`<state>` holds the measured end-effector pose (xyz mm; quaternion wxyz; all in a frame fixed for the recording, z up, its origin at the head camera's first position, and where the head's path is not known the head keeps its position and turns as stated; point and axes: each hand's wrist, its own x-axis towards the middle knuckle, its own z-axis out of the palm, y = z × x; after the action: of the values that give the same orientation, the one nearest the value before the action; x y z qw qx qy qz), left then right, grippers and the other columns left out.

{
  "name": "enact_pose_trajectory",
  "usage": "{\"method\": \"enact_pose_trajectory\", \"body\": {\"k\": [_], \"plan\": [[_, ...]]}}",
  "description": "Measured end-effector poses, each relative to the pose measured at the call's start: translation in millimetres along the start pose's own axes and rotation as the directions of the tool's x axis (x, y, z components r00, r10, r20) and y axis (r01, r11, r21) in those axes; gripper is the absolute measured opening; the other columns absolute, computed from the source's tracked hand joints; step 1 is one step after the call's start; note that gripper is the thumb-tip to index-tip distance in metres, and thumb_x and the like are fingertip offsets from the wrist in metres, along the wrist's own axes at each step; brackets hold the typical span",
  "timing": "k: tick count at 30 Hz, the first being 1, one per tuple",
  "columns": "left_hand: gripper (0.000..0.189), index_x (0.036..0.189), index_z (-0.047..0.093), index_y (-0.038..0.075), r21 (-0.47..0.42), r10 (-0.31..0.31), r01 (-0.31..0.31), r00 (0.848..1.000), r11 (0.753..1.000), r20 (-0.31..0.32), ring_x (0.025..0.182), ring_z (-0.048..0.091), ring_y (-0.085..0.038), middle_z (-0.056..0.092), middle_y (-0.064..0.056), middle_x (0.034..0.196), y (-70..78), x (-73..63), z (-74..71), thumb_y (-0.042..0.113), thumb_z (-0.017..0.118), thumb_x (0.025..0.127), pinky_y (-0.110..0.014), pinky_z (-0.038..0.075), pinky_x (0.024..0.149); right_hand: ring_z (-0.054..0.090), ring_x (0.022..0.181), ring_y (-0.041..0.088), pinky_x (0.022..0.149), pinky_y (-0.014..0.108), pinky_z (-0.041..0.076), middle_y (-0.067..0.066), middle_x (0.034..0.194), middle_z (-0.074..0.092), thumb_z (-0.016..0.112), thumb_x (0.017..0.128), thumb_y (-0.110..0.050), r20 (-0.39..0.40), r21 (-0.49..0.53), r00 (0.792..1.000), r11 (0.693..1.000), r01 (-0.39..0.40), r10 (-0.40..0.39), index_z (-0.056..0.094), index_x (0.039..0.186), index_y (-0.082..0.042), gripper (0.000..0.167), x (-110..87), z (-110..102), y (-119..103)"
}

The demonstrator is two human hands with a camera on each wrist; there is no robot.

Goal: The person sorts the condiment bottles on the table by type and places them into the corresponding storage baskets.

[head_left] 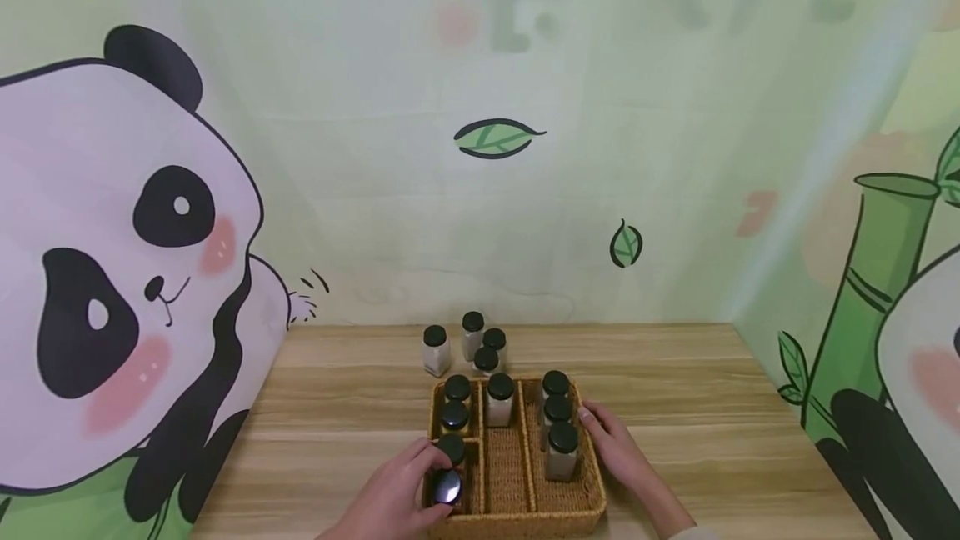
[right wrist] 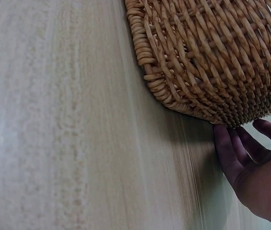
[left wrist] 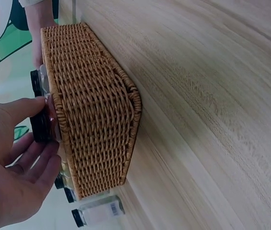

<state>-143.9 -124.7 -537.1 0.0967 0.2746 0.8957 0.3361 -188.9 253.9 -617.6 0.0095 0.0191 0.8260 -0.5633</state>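
Observation:
A wicker basket with divided compartments stands on the table, with several black-lidded jars in it. At its front left, my left hand pinches the black lid of a spice jar between thumb and fingers. The left wrist view shows the thumb against this lid, at the basket's rim. Right behind it is another black-lidded jar. My right hand rests against the basket's right side, and its fairly straight fingers touch the weave low down in the right wrist view.
Behind the basket, several more black-lidded jars stand on the table, one glass jar slightly apart to the left. Inside, three jars line the right compartment and one jar stands at the back middle. A panda-printed backdrop borders the wooden table.

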Motion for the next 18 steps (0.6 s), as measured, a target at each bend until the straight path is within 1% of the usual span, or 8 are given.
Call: {"method": "enact_pose_trajectory", "body": {"k": [3,7,13,16,18], "plan": [[0.04,0.114,0.067,0.02,-0.029,-0.005,0.006,1.0,1.0,0.023,0.101,0.064,-0.009,0.061,0.01,0.114,-0.8,1.0,-2.6,0.027,0.093,0.084,-0.038,0.059,0.085,0.047,0.144,0.044,0.118,0.061,0.037,0.028,0.152,0.054,0.05,0.112,-0.045,0.004,0.015,1.0,1.0,0.006,-0.006,0.05,0.151,0.007,0.065,-0.8,-0.3,-1.1],[0.04,0.114,0.067,0.02,-0.035,0.004,-0.003,0.999,0.999,0.032,0.098,0.062,-0.006,0.06,0.01,0.111,-2.4,-0.5,-3.6,0.028,0.093,0.084,-0.034,0.057,0.083,0.049,0.143,0.045,0.116,0.062,0.039,0.028,0.151,0.054,0.05,0.112,-0.044,0.005,0.017,1.0,1.0,0.012,-0.012,0.05,0.151,0.008,0.065,-1.1,-0.2,-0.6],[0.04,0.114,0.068,0.019,-0.005,0.011,-0.011,1.0,1.0,0.029,0.097,0.063,-0.006,0.059,0.01,0.109,-1.2,0.2,-4.8,0.033,0.091,0.085,-0.034,0.058,0.082,0.05,0.142,0.045,0.116,0.062,0.04,0.029,0.15,0.055,0.05,0.113,-0.044,0.001,0.002,1.0,1.0,0.016,-0.016,0.05,0.15,0.009,0.065,0.6,-0.5,2.3],[0.04,0.114,0.069,0.019,-0.009,-0.009,0.009,1.0,1.0,0.025,0.097,0.064,-0.008,0.06,0.009,0.108,1.8,3.6,-8.9,0.038,0.09,0.086,-0.036,0.059,0.082,0.05,0.141,0.044,0.116,0.061,0.039,0.028,0.149,0.055,0.051,0.112,-0.045,-0.002,0.005,1.0,1.0,0.013,-0.013,0.051,0.15,0.007,0.065,0.5,-0.7,2.1],[0.04,0.115,0.07,0.018,-0.013,-0.012,0.012,1.0,1.0,0.008,0.098,0.064,-0.011,0.061,0.008,0.108,3.9,6.4,-13.6,0.039,0.089,0.087,-0.038,0.059,0.084,0.05,0.141,0.044,0.116,0.061,0.039,0.028,0.149,0.056,0.051,0.112,-0.045,-0.003,0.005,1.0,1.0,0.012,-0.012,0.052,0.15,0.007,0.065,0.3,-0.8,1.7]]}}
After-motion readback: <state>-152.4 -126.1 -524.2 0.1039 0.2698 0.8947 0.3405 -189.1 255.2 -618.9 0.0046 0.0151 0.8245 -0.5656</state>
